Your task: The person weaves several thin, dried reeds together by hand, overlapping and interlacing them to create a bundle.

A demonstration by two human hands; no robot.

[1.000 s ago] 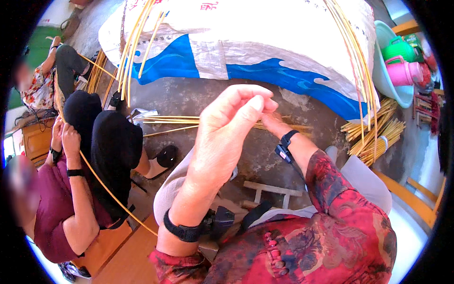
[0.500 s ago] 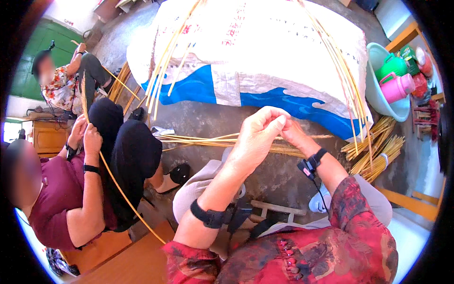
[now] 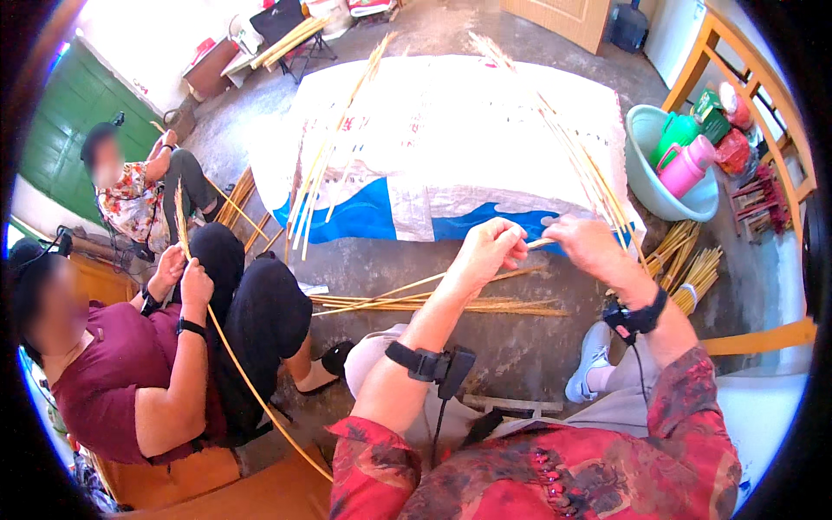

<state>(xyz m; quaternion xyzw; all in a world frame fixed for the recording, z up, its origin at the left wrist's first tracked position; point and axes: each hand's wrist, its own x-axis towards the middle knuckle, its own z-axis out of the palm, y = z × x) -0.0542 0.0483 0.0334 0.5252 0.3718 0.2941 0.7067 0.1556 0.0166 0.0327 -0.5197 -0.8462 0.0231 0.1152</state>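
Note:
My left hand (image 3: pixel 489 255) and my right hand (image 3: pixel 591 248) are raised in front of me, a small gap between them. Across the gap runs a short pale length of straw stalk (image 3: pixel 539 244), pinched by the fingers of both hands; its ends are hidden in them. Below and behind my hands, a loose bundle of long straw stalks (image 3: pixel 511 306) lies on the floor. Just beyond, a low surface draped in white and blue woven sheeting (image 3: pixel 412 212) carries two groups of stalks, one on the left (image 3: pixel 321 160) and one on the right (image 3: pixel 582 160).
To my left a seated person in maroon (image 3: pixel 130 373) holds a long stalk (image 3: pixel 227 338). Another seated person (image 3: pixel 139 186) is farther back. At right stand a light-blue basin (image 3: pixel 646 169) holding a pink jug (image 3: pixel 689 166), tied straw bundles (image 3: pixel 696 282) and a wooden frame (image 3: pixel 689 69).
My hands have moved apart from being together, the right one shifting rightward, and a short stretch of stalk shows between them. The view has tilted up, showing more of the room's far side.

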